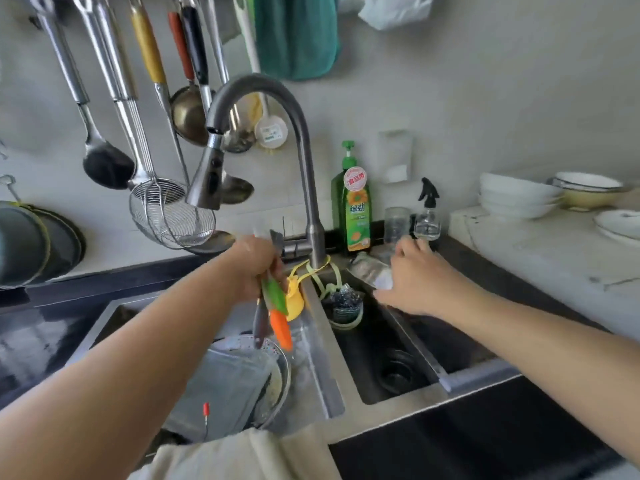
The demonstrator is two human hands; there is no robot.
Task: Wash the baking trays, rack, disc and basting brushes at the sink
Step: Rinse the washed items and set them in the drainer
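Over the left basin, my left hand grips the basting brushes, handles down, above the stacked baking trays. My right hand reaches, fingers spread, toward the sink's far rim. I'd keep the brushes bunched under the tap while rinsing.

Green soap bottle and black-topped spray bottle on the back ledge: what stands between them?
In the head view, a clear drinking glass stands between the green soap bottle and the spray bottle; nothing else shows there.
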